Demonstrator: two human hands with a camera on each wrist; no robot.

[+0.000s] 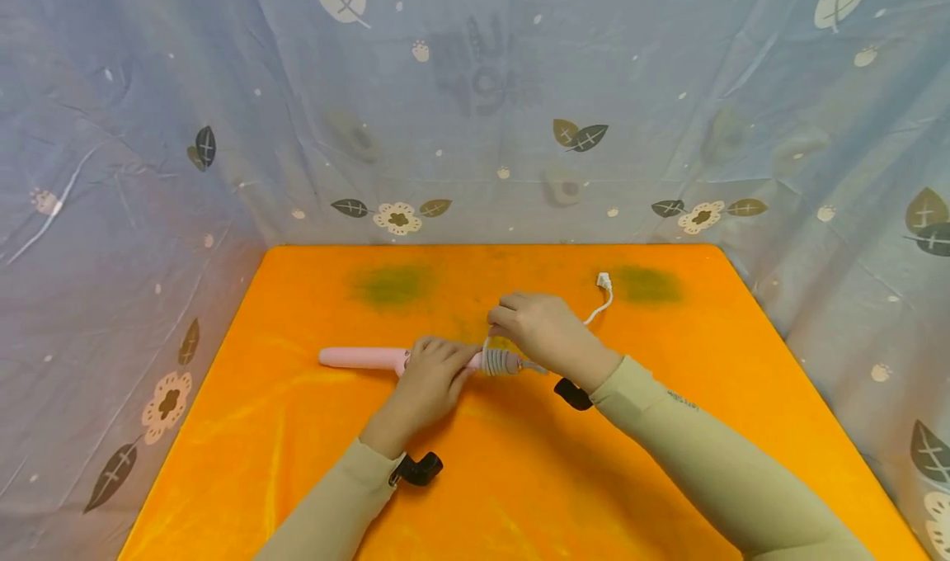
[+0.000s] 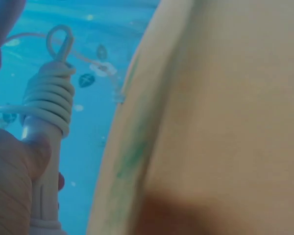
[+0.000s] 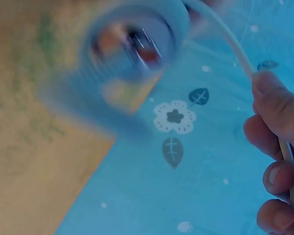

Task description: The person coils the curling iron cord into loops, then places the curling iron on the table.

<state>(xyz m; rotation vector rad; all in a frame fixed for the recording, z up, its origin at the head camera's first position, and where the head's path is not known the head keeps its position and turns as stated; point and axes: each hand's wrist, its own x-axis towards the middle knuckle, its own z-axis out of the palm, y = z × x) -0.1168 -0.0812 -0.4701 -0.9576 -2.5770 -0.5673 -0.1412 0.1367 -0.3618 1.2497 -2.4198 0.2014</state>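
Observation:
A pink curling iron [image 1: 364,358] lies crosswise over the table, its barrel pointing left. My left hand [image 1: 434,371] grips its handle; the thumb shows against the handle [image 2: 45,191] in the left wrist view. Several loops of pale cord [image 1: 499,362] are wound around the handle's right end. Just above and right of those loops, my right hand [image 1: 545,330] holds a stretch of the cord, with fingers curled round it [image 3: 279,147] in the right wrist view. The handle's end with its coils [image 3: 132,44] is blurred there.
The cord's white plug [image 1: 604,280] lies toward the back right of the orange-covered table [image 1: 245,429]. A patterned curtain [image 1: 475,132] hangs behind and along both sides. Each wrist carries a black camera mount [image 1: 419,469].

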